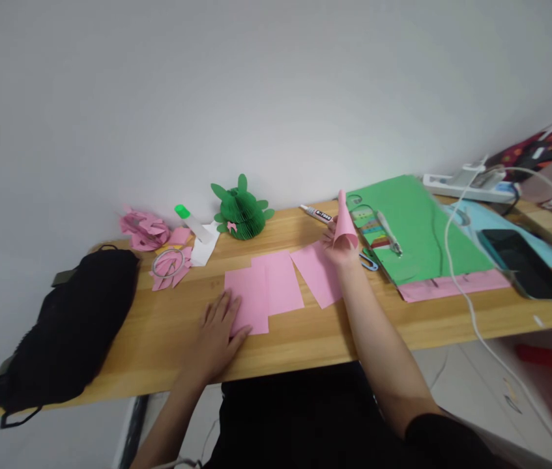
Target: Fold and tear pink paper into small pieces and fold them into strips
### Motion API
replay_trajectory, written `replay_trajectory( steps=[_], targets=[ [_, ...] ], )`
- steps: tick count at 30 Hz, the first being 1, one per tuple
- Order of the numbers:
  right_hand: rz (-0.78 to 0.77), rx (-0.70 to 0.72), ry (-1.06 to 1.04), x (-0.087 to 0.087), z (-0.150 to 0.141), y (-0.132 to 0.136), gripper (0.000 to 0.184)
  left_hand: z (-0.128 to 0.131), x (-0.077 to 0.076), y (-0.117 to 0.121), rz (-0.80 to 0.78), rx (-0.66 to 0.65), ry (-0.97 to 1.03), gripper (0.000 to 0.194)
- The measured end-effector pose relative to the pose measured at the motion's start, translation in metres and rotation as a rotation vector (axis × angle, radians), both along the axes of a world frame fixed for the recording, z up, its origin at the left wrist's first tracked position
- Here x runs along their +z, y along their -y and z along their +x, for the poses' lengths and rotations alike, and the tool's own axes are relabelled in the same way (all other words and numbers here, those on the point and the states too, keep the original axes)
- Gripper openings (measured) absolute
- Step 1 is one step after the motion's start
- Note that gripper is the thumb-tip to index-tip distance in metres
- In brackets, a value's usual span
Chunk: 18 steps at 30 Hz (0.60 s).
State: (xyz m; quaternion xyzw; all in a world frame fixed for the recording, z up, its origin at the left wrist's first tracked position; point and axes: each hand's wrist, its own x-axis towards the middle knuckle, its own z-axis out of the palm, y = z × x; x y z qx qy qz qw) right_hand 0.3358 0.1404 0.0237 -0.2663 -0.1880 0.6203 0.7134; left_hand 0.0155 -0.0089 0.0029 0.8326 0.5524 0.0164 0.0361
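My left hand [221,329] lies flat with fingers spread, its fingertips on the left edge of a pink paper sheet [250,296]. A second pink sheet [283,283] is partly under the first, and a third pink sheet [317,273] lies at an angle to the right, by my right wrist. My right hand [341,249] is closed around a rolled pink paper cone [345,221], its narrow end up and its wide opening toward me. Part of my right fingers is hidden behind the cone.
Behind stand a green honeycomb-paper figure [242,212] and a glue stick [192,223]. Crumpled pink paper [143,228] and a black bag [75,319] are left. To the right lie a glue tube [317,213], green paper [417,228], a craft knife [390,232], a phone [524,264] and a white cable [451,260].
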Motion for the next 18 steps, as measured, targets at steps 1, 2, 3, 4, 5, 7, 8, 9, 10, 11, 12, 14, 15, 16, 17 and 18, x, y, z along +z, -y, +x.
replay_trajectory(
  steps=[1, 2, 3, 4, 5, 7, 8, 9, 10, 11, 12, 14, 15, 16, 17, 18],
  targets=[
    [-0.002, -0.003, 0.001, 0.0002, -0.0001, -0.0001, 0.016, 0.0002, 0.0002, 0.0000, 0.002, -0.001, 0.001, 0.060],
    [-0.005, -0.006, 0.001, 0.0003, -0.0001, -0.0003, 0.015, 0.0004, 0.0008, -0.0001, 0.003, -0.001, 0.001, 0.059],
    [-0.007, -0.009, 0.001, 0.0000, 0.0000, -0.0006, 0.013, 0.0007, 0.0015, -0.0002, 0.001, -0.003, -0.002, 0.060],
    [-0.010, -0.012, -0.001, -0.0003, 0.0001, -0.0009, 0.012, 0.0010, 0.0023, -0.0003, -0.003, -0.005, -0.006, 0.060],
    [-0.012, -0.014, -0.003, -0.0009, 0.0002, -0.0014, 0.011, 0.0012, 0.0032, -0.0003, -0.006, -0.005, -0.010, 0.060],
    [-0.018, -0.019, -0.009, -0.0020, 0.0006, -0.0023, 0.010, 0.0014, 0.0044, -0.0005, -0.010, -0.009, -0.017, 0.060],
    [-0.022, -0.021, -0.014, -0.0026, 0.0008, -0.0027, 0.010, 0.0014, 0.0048, -0.0005, -0.008, -0.014, -0.016, 0.060],
    [-0.025, -0.022, -0.019, -0.0031, 0.0009, -0.0028, 0.010, 0.0014, 0.0051, -0.0005, -0.003, -0.017, -0.013, 0.060],
    [-0.025, -0.022, -0.025, -0.0036, 0.0010, -0.0028, 0.010, 0.0014, 0.0053, -0.0005, 0.002, -0.019, -0.010, 0.060],
    [-0.024, -0.020, -0.031, -0.0039, 0.0011, -0.0025, 0.010, 0.0014, 0.0054, -0.0006, 0.003, -0.020, -0.009, 0.060],
    [-0.020, -0.017, -0.036, -0.0041, 0.0012, -0.0020, 0.009, 0.0015, 0.0056, -0.0006, 0.002, -0.017, -0.010, 0.060],
    [-0.009, -0.005, -0.047, -0.0042, 0.0014, -0.0006, 0.008, 0.0017, 0.0059, -0.0007, -0.003, -0.009, -0.012, 0.058],
    [-0.003, 0.001, -0.052, -0.0042, 0.0016, 0.0001, 0.009, 0.0018, 0.0061, -0.0008, -0.002, -0.007, -0.011, 0.057],
    [0.002, 0.005, -0.058, -0.0041, 0.0017, 0.0006, 0.010, 0.0018, 0.0062, -0.0009, 0.004, -0.008, -0.008, 0.055],
    [0.005, 0.009, -0.064, -0.0041, 0.0018, 0.0011, 0.012, 0.0017, 0.0062, -0.0010, 0.015, -0.010, -0.003, 0.054],
    [0.008, 0.012, -0.070, -0.0041, 0.0020, 0.0014, 0.013, 0.0016, 0.0062, -0.0012, 0.027, -0.013, 0.002, 0.053]
  ],
)
